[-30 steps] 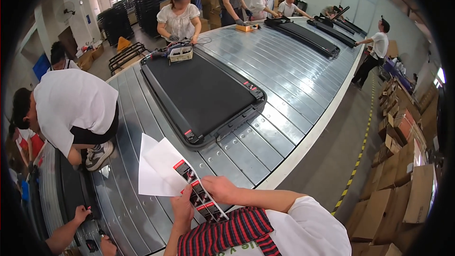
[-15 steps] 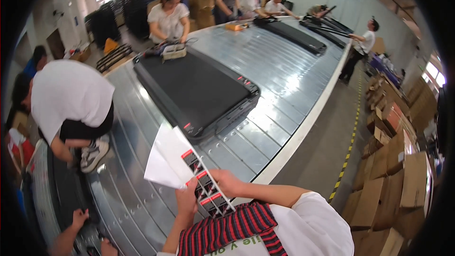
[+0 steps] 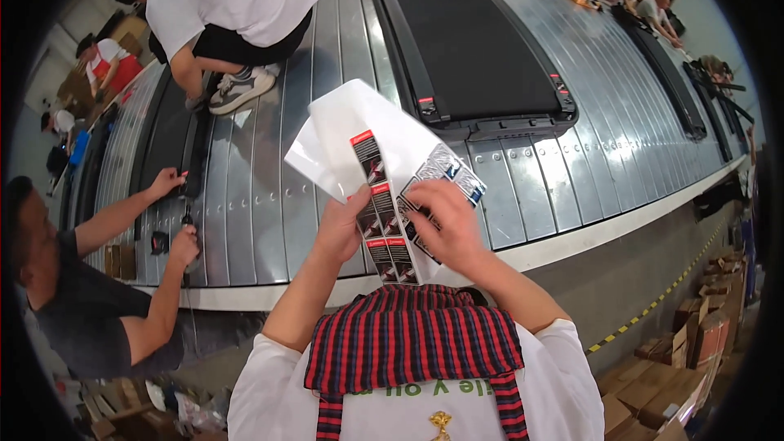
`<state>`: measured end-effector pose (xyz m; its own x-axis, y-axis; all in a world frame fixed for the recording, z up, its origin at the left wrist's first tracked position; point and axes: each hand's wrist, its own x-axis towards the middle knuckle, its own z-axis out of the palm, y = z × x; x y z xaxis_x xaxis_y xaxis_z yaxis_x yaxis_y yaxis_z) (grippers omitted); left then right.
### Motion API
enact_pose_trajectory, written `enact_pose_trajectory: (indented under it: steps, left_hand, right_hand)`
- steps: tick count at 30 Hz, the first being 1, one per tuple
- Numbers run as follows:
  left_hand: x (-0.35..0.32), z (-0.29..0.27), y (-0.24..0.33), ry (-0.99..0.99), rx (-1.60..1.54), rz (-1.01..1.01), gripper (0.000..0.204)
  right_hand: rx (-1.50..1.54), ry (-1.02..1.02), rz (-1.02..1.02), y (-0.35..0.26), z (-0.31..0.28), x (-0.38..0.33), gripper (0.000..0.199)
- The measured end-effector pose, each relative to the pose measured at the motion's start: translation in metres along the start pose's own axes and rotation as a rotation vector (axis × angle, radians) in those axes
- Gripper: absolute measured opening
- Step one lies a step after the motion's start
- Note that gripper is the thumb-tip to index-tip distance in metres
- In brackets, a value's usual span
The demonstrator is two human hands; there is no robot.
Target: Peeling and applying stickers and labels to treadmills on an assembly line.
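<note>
A stack of white sticker sheets [image 3: 343, 110] is in front of my chest. On the upper strip are rows of black stickers with red tops [image 3: 376, 196]. Behind that strip, on the right, shows a sheet with blue, black and white labels [image 3: 459, 173]. My left hand [image 3: 343, 224] is closed on the left edge, thumb on top. My right hand [image 3: 451, 220] lies over the right part with bent fingers against the sheets; its fingertips partly hide the labels. Beyond the sheets a black treadmill deck [image 3: 482, 41] lies on the metal conveyor.
The slatted metal conveyor [image 3: 327, 41] has a pale front edge [image 3: 563, 253]. At left, a crouching person [image 3: 233, 8] and a person in a dark shirt [image 3: 90, 302] work at another black deck [image 3: 159, 131]. Cardboard boxes [image 3: 653, 392] pile up at lower right. More people work farther along.
My view has turned left and down. The sheets have fanned out, showing the blue-and-white label sheet. My right hand has moved from the strip's edge onto the right-hand part of the sheets.
</note>
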<state>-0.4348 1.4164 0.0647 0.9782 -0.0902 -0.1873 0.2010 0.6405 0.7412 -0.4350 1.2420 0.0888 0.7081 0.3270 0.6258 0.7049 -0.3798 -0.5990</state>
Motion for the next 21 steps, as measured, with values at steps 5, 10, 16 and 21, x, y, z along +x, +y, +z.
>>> enact_pose_trajectory:
  steps: [5,10,16,21]
  left_hand:
    - [-0.005,0.013,-0.002,-0.146,0.22,-0.087,0.036]
    - [0.0,0.029,-0.02,-0.132,0.196,-0.081,0.032]
    - [-0.01,0.046,-0.045,-0.09,0.05,-0.181,0.027]
    - [-0.02,0.062,-0.061,-0.053,-0.127,-0.11,0.034]
  right_hand:
    - [-0.099,0.12,0.214,0.038,-0.051,0.008,0.05]
    - [0.971,-0.223,0.916,0.081,-0.079,-0.013,0.039]
    - [0.873,-0.08,0.893,0.09,-0.103,-0.016,0.023]
    - [0.924,-0.082,0.823,0.09,-0.107,-0.017,0.022]
